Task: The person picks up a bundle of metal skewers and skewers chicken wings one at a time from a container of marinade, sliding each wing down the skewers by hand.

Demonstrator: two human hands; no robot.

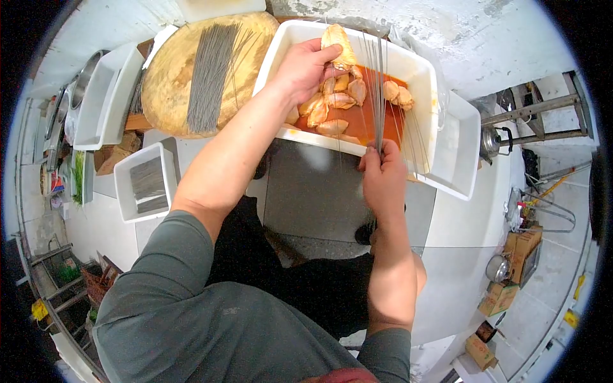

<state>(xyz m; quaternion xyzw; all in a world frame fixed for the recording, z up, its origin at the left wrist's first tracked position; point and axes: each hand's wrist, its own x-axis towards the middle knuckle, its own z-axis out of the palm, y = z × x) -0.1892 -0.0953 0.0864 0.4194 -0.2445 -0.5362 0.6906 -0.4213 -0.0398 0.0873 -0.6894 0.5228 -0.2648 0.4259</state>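
Observation:
My left hand [305,69] pinches a piece of raw chicken [338,46] over the back left part of a white tub [429,96]. Several more chicken pieces [340,100] lie in red-orange liquid in that tub. Near the tub's front edge, my right hand [383,175] is closed around a bundle of thin metal skewers [380,96]. The skewers point away from me over the tub, some of them fanned out to the sides. Whether a skewer touches the held piece is too small to tell.
A round wooden board [163,83] on the left bears many metal skewers [211,76]. A white bin [169,172] with more skewers is below it. Another white tub [96,121] is further left, and an empty-looking one [469,153] adjoins the right side.

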